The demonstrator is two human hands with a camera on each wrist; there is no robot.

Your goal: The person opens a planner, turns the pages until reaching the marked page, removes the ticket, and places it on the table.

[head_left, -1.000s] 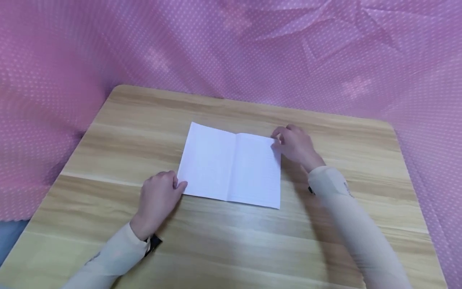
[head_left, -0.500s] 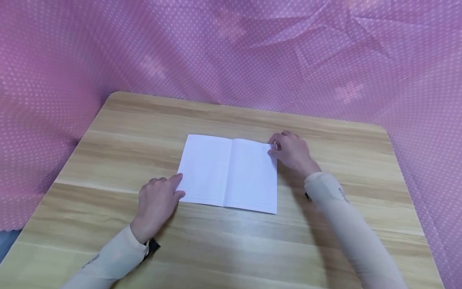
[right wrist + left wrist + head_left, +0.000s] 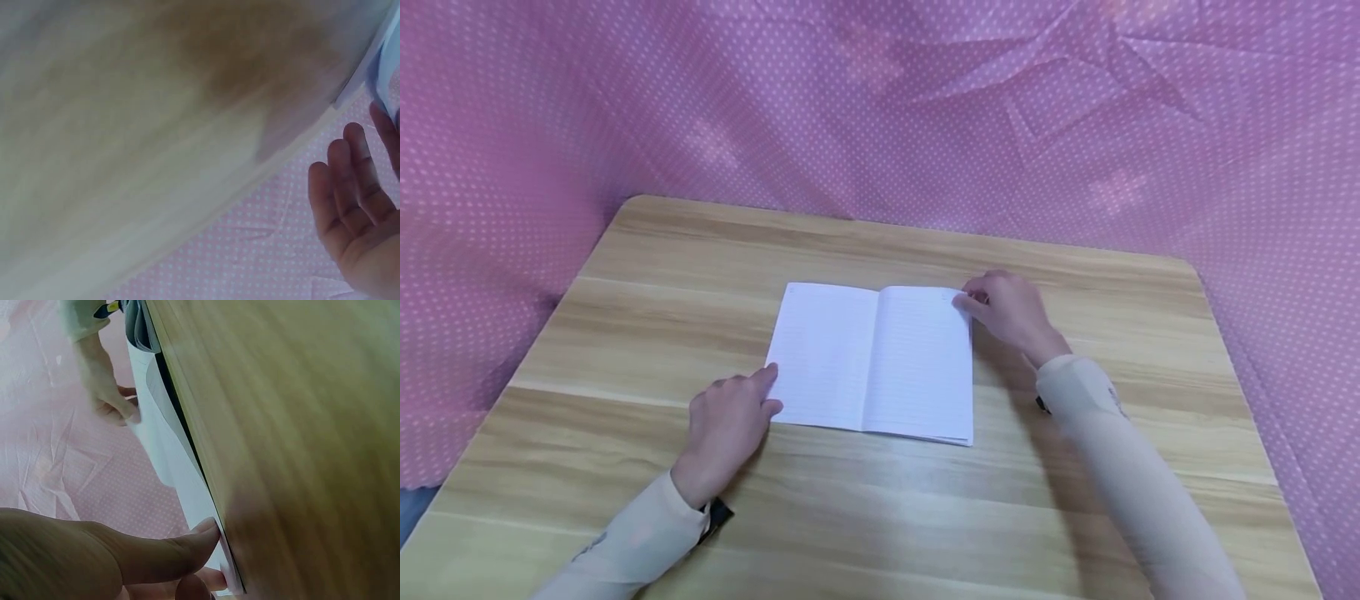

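A notebook (image 3: 823, 354) lies spread open on the table, its lined white pages facing up. My left hand (image 3: 730, 425) rests at its lower left edge, thumb and index finger pressing on the page. In the left wrist view the thumb (image 3: 178, 553) lies along the paper's edge. At the upper right corner, my right hand (image 3: 1011, 310) pinches a page between thumb and index finger. The right page (image 3: 917, 358) bows up slightly near the spine, and a sheet edge stands apart at its lower right corner. Its other fingers (image 3: 353, 181) are spread in the right wrist view.
The wood-grain table (image 3: 880, 517) has rounded far corners. A pink dotted cloth (image 3: 880, 108) hangs behind it and along both sides. A black strap (image 3: 718, 518) shows at the left wrist, below the pale sleeve.
The left index finger has straightened onto the page edge. My right hand stays at the upper right corner, where a sheet has separated slightly from those below. The head view has shifted a little.
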